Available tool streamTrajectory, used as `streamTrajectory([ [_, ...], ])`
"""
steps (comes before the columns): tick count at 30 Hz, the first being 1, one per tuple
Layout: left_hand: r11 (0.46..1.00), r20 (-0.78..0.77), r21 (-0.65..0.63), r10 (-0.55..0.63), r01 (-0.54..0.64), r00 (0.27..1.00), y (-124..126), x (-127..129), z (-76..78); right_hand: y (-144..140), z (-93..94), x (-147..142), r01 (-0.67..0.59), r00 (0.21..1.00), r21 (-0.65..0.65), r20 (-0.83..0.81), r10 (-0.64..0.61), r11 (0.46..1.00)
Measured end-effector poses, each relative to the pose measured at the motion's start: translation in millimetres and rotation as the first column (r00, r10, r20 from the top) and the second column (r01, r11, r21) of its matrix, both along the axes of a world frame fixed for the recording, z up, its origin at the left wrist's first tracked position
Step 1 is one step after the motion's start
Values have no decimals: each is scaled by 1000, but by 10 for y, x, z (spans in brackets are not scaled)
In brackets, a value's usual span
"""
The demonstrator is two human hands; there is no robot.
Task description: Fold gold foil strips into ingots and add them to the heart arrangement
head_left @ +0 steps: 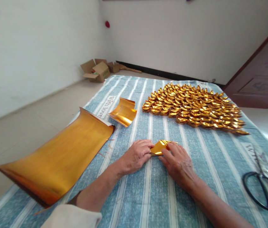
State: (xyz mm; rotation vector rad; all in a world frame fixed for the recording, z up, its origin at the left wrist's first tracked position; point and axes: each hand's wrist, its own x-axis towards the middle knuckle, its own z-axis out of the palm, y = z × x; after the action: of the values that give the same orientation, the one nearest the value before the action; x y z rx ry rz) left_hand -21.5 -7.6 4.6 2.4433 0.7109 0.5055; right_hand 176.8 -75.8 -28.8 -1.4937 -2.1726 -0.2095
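A partly folded sheet of shiny gold foil paper [158, 148] lies on the striped cloth between my two hands. My left hand [137, 154] pinches its left corner, thumb and fingers closed together. On the other side, my right hand [177, 160] grips the right part with curled fingers, hiding some of the folds. Beyond my hands, many folded gold paper ingots [193, 107] stand packed in rows. Two curled gold sheets [123, 112] rest up and to the left of my left hand.
A large stack of gold paper [60, 155] with curled ends lies at the left. Black-handled scissors [258, 186] are at the right edge. Blue-and-white striped cloth [134, 196] covers the table. Cardboard boxes [98, 71] stand on the floor by the wall, and a wooden door [259, 69] is at right.
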Motion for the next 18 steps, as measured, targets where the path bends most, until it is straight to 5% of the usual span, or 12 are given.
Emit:
streamTrajectory([
  [11,998,28,-29,61,-60,998,-26,34,-21,8,15,-47,46,999,2,19,-46,999],
  [18,976,68,6,217,-218,974,-63,93,-92,3,-27,-54,60,998,17,24,-61,998],
])
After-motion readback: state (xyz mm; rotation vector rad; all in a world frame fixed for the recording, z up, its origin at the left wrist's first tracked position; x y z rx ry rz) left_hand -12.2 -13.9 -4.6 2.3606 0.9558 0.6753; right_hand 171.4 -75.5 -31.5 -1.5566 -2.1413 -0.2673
